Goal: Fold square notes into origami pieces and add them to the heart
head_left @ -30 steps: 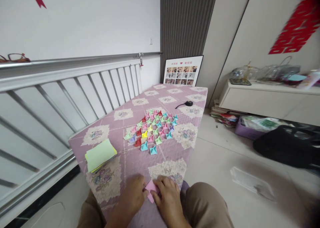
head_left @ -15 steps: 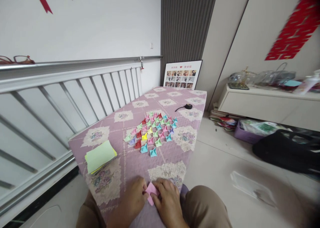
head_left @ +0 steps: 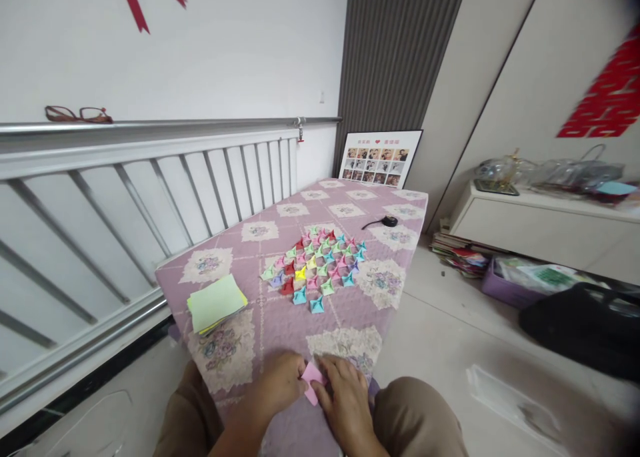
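A small folded pink paper [head_left: 313, 381] lies near the front edge of the table, between my two hands. My left hand [head_left: 284, 381] pinches its left side with curled fingers. On the paper's right side rests my right hand [head_left: 345, 393], its thumb pressing the paper and its fingers bent over the cloth. Beyond them, several small folded paper pieces [head_left: 300, 273] in yellow, red, green, blue and pink stand grouped on the table. To the left sits a stack of square paper sheets [head_left: 217, 303], light green on top.
A purple flowered cloth covers the table [head_left: 280, 323]. A black tape-like item [head_left: 389, 221] lies farther back. Behind stand a white radiator [head_left: 200, 190] and a photo board [head_left: 379, 158]. On the floor at right are a black bag [head_left: 580, 327] and a purple bin [head_left: 505, 287].
The camera view has shifted, so the scene sits a little farther right. Both hands still hold the pink paper, with little visible change in its shape.
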Tool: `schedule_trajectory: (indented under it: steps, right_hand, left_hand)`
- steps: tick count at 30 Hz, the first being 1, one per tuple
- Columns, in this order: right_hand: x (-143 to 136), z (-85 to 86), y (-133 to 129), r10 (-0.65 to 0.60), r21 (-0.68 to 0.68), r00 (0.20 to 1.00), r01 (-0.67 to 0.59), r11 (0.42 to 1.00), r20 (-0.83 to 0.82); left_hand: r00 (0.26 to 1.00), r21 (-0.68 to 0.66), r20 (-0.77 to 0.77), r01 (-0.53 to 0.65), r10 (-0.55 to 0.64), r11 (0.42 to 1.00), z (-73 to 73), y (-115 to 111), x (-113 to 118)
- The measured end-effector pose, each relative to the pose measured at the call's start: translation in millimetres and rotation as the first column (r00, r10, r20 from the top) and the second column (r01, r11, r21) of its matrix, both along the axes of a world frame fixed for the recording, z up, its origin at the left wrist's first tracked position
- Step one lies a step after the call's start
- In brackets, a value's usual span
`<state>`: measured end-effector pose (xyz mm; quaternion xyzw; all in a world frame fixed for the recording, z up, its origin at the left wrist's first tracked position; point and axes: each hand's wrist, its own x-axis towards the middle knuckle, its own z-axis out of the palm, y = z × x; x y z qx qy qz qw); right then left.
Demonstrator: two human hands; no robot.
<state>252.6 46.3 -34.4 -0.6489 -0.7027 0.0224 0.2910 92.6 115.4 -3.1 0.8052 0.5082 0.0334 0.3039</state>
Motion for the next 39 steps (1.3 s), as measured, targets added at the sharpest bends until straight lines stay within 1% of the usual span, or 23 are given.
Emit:
schedule_trajectory:
  steps: [3,7,10,12,14,16,18,20,22,24,26,28,31,34,36,39]
  right_hand:
    - [-0.4,1.7,1.0,0.000,-0.040,0.999,0.002,0.999,0.034]
    - [-1.7,10.4,2.1,0.036,-0.166,0.999,-0.032,0.986,0.023]
    - [-3.1,18.7,3.2,0.091,-0.223,0.995,-0.097,0.970,-0.037]
    - [-4.7,23.2,4.6,0.131,-0.243,0.988,-0.148,0.959,-0.085]
    - [-7.1,26.6,6.4,0.173,-0.267,0.976,-0.204,0.942,-0.134]
    - [-10.6,28.9,8.3,0.226,-0.268,0.959,-0.267,0.926,-0.173]
    - [-14.8,30.7,10.3,0.286,-0.226,0.942,-0.321,0.920,-0.175]
    - [-19.2,31.7,12.7,0.317,-0.150,0.940,-0.334,0.930,-0.125]
    - [-23.3,31.5,15.7,0.326,-0.050,0.944,-0.328,0.943,-0.044]
    - [-26.5,29.5,19.5,0.328,0.072,0.944,-0.330,0.941,0.044]
    - [-29.0,25.6,23.0,0.327,0.180,0.937,-0.345,0.921,0.122]
    - [-30.5,20.4,25.3,0.323,0.245,0.930,-0.359,0.900,0.176]
    - [-31.0,11.4,25.0,0.336,0.266,0.918,-0.385,0.884,0.212]
    - [-29.4,2.7,20.6,0.366,0.243,0.907,-0.411,0.879,0.210]
    - [-27.6,-1.9,16.2,0.381,0.224,0.902,-0.421,0.879,0.202]
    - [-25.0,-4.4,8.3,0.394,0.191,0.899,-0.428,0.883,0.190]
  left_hand:
    - [0.999,0.015,0.038,-0.023,0.023,1.000,2.8,-3.7,-0.9]
    - [0.994,0.040,0.107,-0.043,0.039,0.998,3.4,-10.5,-2.8]
    - [0.985,-0.016,0.168,-0.044,0.046,0.999,0.4,-16.8,-6.3]
    - [0.979,-0.027,0.196,-0.054,0.058,0.998,-2.1,-21.6,-10.3]
    - [0.972,-0.005,0.223,-0.072,0.071,0.997,-3.7,-26.6,-15.8]
    - [0.964,0.051,0.253,-0.098,0.082,0.994,-3.5,-31.7,-22.1]
    - [0.959,0.153,0.274,-0.115,0.070,0.982,-1.6,-36.1,-28.3]
    - [0.960,0.284,0.278,-0.107,0.025,0.953,0.7,-39.2,-33.6]
    - [0.964,0.410,0.264,-0.081,-0.034,0.908,1.6,-40.6,-37.4]
    - [0.971,0.512,0.231,-0.069,-0.060,0.856,0.3,-40.1,-39.9]
    - [0.983,0.588,0.181,-0.072,-0.044,0.806,-3.3,-38.5,-41.3]
    - [0.991,0.646,0.129,-0.066,-0.023,0.760,-8.8,-36.9,-41.9]
    - [0.996,0.705,0.079,-0.036,-0.029,0.708,-20.6,-37.1,-41.6]
    - [0.999,0.737,0.043,-0.009,-0.034,0.675,-34.5,-41.0,-40.9]
    - [0.999,0.738,0.007,0.019,-0.036,0.675,-42.1,-44.6,-41.1]
    - [0.998,0.696,-0.044,0.056,-0.035,0.716,-45.9,-50.7,-43.4]
